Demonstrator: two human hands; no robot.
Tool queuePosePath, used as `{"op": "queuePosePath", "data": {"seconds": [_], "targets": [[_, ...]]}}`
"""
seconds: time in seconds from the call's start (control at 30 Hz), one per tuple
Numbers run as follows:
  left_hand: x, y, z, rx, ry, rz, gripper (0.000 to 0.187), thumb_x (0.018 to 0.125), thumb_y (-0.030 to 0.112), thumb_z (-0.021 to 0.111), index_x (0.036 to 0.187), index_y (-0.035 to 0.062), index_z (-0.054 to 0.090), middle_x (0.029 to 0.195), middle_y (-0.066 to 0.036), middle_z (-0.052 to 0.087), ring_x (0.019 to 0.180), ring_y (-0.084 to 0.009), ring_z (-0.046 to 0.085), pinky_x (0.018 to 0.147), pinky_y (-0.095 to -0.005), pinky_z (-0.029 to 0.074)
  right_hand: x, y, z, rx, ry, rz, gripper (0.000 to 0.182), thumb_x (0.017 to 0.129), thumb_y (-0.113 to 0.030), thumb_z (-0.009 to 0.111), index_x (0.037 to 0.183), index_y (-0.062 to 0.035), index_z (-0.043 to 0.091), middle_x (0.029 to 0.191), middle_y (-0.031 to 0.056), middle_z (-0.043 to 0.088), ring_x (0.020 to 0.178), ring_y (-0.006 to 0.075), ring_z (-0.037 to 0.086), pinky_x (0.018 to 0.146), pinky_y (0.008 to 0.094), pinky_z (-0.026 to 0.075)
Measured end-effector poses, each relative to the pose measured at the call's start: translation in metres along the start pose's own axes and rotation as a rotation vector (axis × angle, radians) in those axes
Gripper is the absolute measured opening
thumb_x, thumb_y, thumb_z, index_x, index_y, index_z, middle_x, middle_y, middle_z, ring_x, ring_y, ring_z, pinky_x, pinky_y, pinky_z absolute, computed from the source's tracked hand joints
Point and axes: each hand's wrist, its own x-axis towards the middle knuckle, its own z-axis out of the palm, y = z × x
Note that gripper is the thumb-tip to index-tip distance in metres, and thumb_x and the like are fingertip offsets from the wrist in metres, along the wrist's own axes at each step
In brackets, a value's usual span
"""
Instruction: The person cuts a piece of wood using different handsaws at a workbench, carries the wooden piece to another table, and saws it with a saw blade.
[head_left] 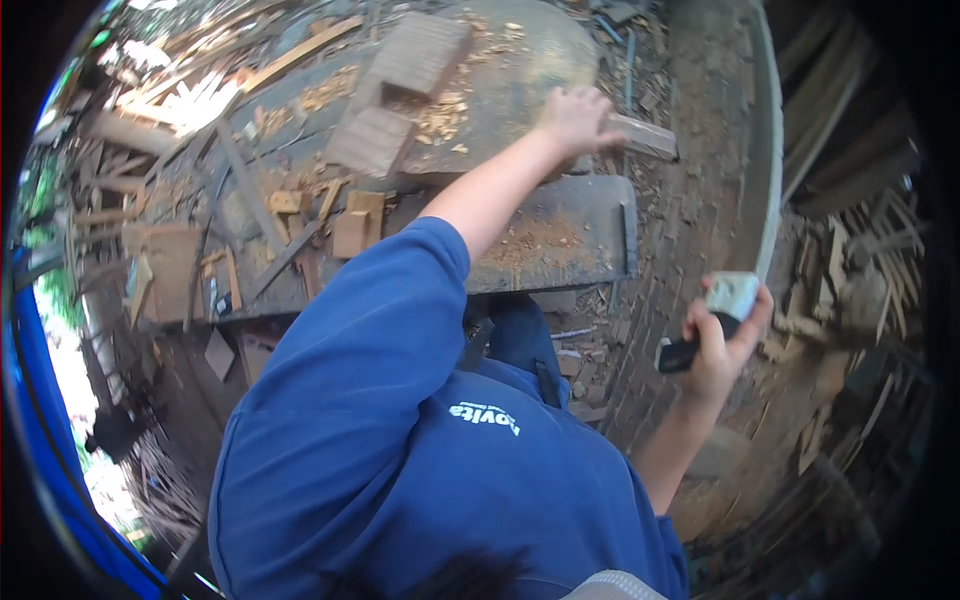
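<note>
My left hand (578, 122) reaches out over the worktop, its fingers bent over a short wooden block (648, 137). One end of that block sticks out to the right, past the thumb, and the palm hides the rest. Lower on the right, my right hand (722, 335) is closed around a small tool with a pale, boxy end (733, 293) and a black body (680, 354). It is held up, away from the bench; its exact kind I cannot make out. A thick timber with a square notch (420, 55) lies left of my left hand, with shavings around it.
The dark worktop (600, 215) carries sawdust and chips. Small wooden blocks (352, 232) and offcuts lie at its left. A long pale curved edge (768, 150) runs along the right, with scrap wood (835, 270) heaped beyond it. Debris covers the ground.
</note>
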Motion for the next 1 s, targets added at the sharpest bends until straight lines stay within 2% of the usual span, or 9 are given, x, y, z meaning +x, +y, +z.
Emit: {"op": "queuePosePath", "data": {"seconds": [0.2,0.43,0.53,0.6,0.7,0.8,0.9,0.97,1.0], "targets": [[-0.076,-0.020,-0.019,0.006,0.218,0.040,0.063,0.075,0.046,0.078,0.121,0.0086,0.057,0.122,-0.012,0.061,0.115,-0.0256,0.058,0.092,-0.0384,0.046,-0.044,0.022,-0.016,-0.084,-0.030,0.030,0.059,0.076,0.010,0.046,0.132,-0.0073,0.040,0.105,0.0164,0.058,0.066,0.0116,0.055,0.052,0.0227,0.045],[-0.281,-0.003,-0.074,-0.919,0.304,-0.713,0.068,0.088,0.049,0.068,0.130,-0.0017,0.053,0.118,-0.022,0.064,0.112,-0.0332,0.062,0.097,-0.0391,0.048,-0.018,0.090,0.031,-0.350,-0.326,-0.217,0.055,0.081,0.007,0.057,0.134,-0.0055,0.049,0.111,0.0138,0.063,0.096,0.0205,0.063,0.079,0.0308,0.050],[-0.377,-0.002,-0.086,-0.979,0.461,-1.047,0.063,0.093,0.046,0.064,0.129,-0.0040,0.052,0.118,-0.023,0.065,0.112,-0.0307,0.063,0.095,-0.0373,0.049,0.006,0.103,0.098,-0.672,-0.341,-0.434,0.053,0.083,0.003,0.058,0.135,-0.0068,0.052,0.112,0.0196,0.066,0.101,0.0265,0.065,0.087,0.0345,0.050],[-0.436,0.009,-0.098,-0.942,0.610,-1.156,0.059,0.095,0.043,0.061,0.129,-0.0043,0.053,0.115,-0.021,0.066,0.108,-0.0277,0.064,0.092,-0.0368,0.050,0.019,0.119,0.140,-0.861,-0.330,-0.461,0.052,0.085,-0.005,0.062,0.136,-0.0101,0.053,0.117,0.0232,0.065,0.104,0.0393,0.064,0.088,0.0422,0.050],[-0.520,0.028,-0.126,-0.982,0.827,-1.262,0.051,0.099,0.037,0.055,0.128,-0.0049,0.053,0.107,-0.017,0.066,0.099,-0.0213,0.064,0.086,-0.0348,0.051,0.025,0.137,0.196,-1.010,-0.330,-0.532,0.053,0.086,-0.016,0.067,0.137,-0.0156,0.053,0.119,0.0214,0.066,0.105,0.0387,0.064,0.086,0.0452,0.051],[-0.589,0.055,-0.161,-1.196,1.061,-1.305,0.042,0.100,0.026,0.048,0.129,-0.0038,0.051,0.097,-0.011,0.064,0.088,-0.0135,0.061,0.081,-0.0313,0.051,0.055,0.177,0.232,-1.128,-0.512,-0.502,0.054,0.079,-0.018,0.078,0.129,-0.0065,0.060,0.120,0.0230,0.065,0.109,0.0399,0.062,0.095,0.0447,0.049],[-0.662,0.069,-0.151,-1.371,1.256,-1.338,0.042,0.097,0.020,0.047,0.133,-0.0004,0.045,0.107,-0.013,0.063,0.090,-0.0168,0.063,0.088,-0.0335,0.050,0.074,0.207,0.252,-1.144,-0.410,-0.676,0.050,0.079,-0.016,0.073,0.125,-0.0024,0.063,0.114,0.0236,0.067,0.100,0.0410,0.066,0.086,0.0448,0.053],[-0.700,0.079,-0.158,-1.335,1.374,-1.293,0.041,0.096,0.021,0.049,0.132,0.0002,0.044,0.108,-0.013,0.062,0.090,-0.0178,0.063,0.090,-0.0343,0.050,0.064,0.192,0.278,-1.407,-0.338,-0.310,0.057,0.079,-0.026,0.070,0.134,-0.0118,0.059,0.132,0.0263,0.057,0.118,0.0402,0.059,0.098,0.0544,0.045],[-0.717,0.083,-0.161,-1.296,1.451,-1.238,0.040,0.096,0.021,0.050,0.130,0.0008,0.043,0.110,-0.013,0.062,0.091,-0.0188,0.063,0.091,-0.0350,0.050,0.041,0.186,0.299,-1.554,-0.077,-0.287,0.064,0.079,-0.029,0.068,0.140,-0.0160,0.052,0.139,0.0324,0.046,0.129,0.0447,0.047,0.099,0.0597,0.041]]}}
